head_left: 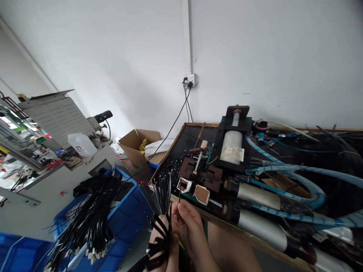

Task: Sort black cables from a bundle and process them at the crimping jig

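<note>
My left hand (173,254) is closed round a bundle of black cables (162,196), whose ends fan upward while loops hang over the fingers. Beside it, my right hand (190,223) pinches one thin black cable (179,194) between thumb and fingers. That cable points up at the front of a brown metal fixture (188,168) on the bench. Two white-edged pads (202,194) sit at the front of the fixture, just beyond my right fingertips. The lower part of the bundle is partly hidden by my hands.
A white air cylinder (232,145), silver cylinders (258,196) and blue hoses (312,170) occupy the bench's right. Black scraps (170,164) litter its left. A blue crate (129,211) with many black cables (96,207) stands left, near a cardboard box (133,151).
</note>
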`<action>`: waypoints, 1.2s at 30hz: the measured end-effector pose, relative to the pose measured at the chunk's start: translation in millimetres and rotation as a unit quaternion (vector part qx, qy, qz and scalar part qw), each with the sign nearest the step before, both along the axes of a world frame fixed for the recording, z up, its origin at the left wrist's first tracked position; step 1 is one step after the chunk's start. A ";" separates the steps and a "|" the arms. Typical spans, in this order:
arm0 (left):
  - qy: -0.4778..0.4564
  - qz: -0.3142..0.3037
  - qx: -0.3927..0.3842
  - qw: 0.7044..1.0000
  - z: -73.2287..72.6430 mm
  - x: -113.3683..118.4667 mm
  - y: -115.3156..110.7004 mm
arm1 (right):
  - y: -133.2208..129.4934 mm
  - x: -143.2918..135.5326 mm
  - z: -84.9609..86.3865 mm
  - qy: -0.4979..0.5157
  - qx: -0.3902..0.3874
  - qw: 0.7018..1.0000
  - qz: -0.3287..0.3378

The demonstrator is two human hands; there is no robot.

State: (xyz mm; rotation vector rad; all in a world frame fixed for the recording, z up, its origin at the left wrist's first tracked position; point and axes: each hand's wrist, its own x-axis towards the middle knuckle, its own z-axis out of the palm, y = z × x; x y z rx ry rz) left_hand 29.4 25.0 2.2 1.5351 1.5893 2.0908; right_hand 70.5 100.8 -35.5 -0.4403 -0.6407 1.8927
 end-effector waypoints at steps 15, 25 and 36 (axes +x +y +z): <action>0.013 -0.048 -0.001 0.999 -18.3 -18.9 -19.4 | -14.7 0.3 10.5 -0.219 0.105 0.968 -0.066; -0.009 -0.073 0.008 0.997 -27.1 -17.8 -16.7 | -15.6 3.0 11.9 -0.294 0.208 0.921 -0.145; -0.001 -0.085 0.035 0.996 -28.9 -14.2 -16.1 | -24.8 15.0 26.6 -0.346 0.318 0.851 -0.233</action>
